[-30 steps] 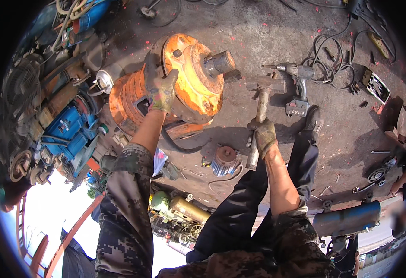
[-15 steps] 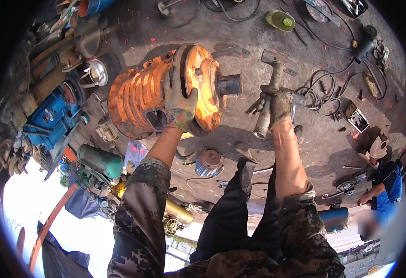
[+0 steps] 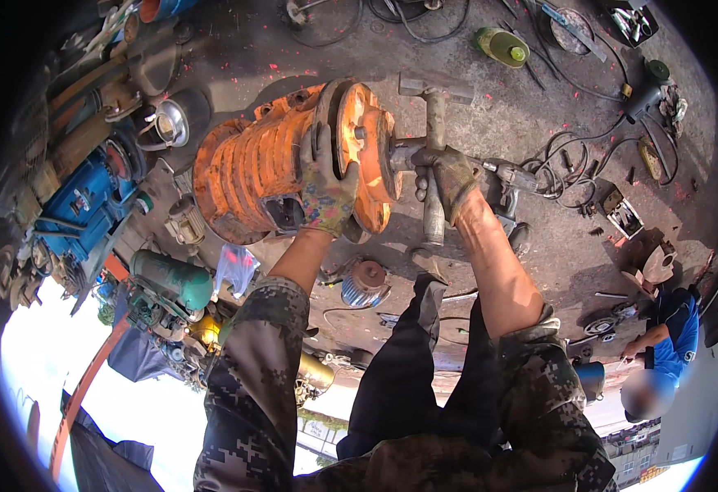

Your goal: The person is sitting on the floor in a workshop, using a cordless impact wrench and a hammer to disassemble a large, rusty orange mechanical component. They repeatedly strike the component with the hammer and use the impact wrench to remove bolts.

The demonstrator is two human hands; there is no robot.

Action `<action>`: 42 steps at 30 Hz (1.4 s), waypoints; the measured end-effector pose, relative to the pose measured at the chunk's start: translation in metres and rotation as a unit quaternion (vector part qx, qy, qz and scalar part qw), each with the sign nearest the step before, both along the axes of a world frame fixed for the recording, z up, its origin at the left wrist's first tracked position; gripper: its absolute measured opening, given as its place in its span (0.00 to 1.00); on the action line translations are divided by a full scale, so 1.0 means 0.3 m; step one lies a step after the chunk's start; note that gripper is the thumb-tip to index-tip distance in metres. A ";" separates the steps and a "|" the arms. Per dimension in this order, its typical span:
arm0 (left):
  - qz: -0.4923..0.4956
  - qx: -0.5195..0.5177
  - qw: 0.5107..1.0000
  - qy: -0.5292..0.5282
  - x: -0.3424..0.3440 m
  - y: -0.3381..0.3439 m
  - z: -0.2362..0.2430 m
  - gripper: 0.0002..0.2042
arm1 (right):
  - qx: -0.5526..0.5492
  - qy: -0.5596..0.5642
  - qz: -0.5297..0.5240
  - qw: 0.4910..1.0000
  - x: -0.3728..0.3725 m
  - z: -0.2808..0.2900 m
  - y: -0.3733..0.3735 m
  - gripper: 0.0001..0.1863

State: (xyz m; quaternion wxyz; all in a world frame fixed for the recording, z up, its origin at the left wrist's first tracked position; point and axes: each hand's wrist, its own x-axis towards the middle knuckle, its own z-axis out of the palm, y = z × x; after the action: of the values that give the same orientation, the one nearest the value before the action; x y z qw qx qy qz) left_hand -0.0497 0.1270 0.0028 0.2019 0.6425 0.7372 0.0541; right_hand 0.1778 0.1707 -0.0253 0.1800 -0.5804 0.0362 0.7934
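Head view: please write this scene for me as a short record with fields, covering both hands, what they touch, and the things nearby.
Left hand: gloved, laid open on the orange ribbed machine
Right hand: gloved, closed around the handle of a hammer
Hammer head: toward the picture's top
Machine shaft: beside the right hand; contact with the hammer unclear
On the ground: pistol-shaped power tool, small finned motor, yellow-green container
Co-worker: blue top, at right
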 end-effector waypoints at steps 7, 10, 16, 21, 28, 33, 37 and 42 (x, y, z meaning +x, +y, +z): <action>0.018 -0.024 1.000 -0.010 0.002 -0.009 0.008 0.40 | -0.025 -0.218 -0.175 0.960 0.329 -0.012 -0.021 0.07; 0.007 -0.040 0.998 0.040 0.030 0.021 0.024 0.40 | -0.050 -0.237 -0.224 0.944 0.199 -0.081 -0.012 0.08; 0.016 -0.042 0.999 0.020 0.006 -0.004 -0.004 0.40 | -0.065 0.048 0.076 0.994 -0.004 -0.073 -0.070 0.05; 0.023 -0.046 0.999 -0.002 -0.006 -0.020 0.014 0.39 | -0.032 -0.128 -0.087 0.987 0.084 -0.059 -0.092 0.06; 0.014 -0.014 1.000 -0.012 0.009 0.003 -0.004 0.39 | -0.022 -0.003 0.078 0.997 0.012 -0.076 -0.086 0.07; 0.016 -0.017 0.999 -0.022 0.003 0.006 0.017 0.39 | 0.007 -0.050 0.049 0.998 0.108 -0.064 -0.250 0.12; 0.022 -0.011 0.999 -0.045 0.017 0.010 0.007 0.38 | -0.013 -0.048 -0.137 0.989 0.169 -0.149 -0.374 0.10; 0.035 -0.005 0.994 -0.108 -0.001 -0.022 -0.011 0.37 | -0.058 -0.015 -0.089 0.994 0.143 -0.287 -0.439 0.08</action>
State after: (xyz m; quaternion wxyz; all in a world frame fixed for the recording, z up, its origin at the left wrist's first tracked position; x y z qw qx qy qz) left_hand -0.0500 0.1205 -0.0005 0.2816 0.6060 0.7331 0.1264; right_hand 0.2208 0.0391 -0.1114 0.2167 -0.5958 0.1311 0.7622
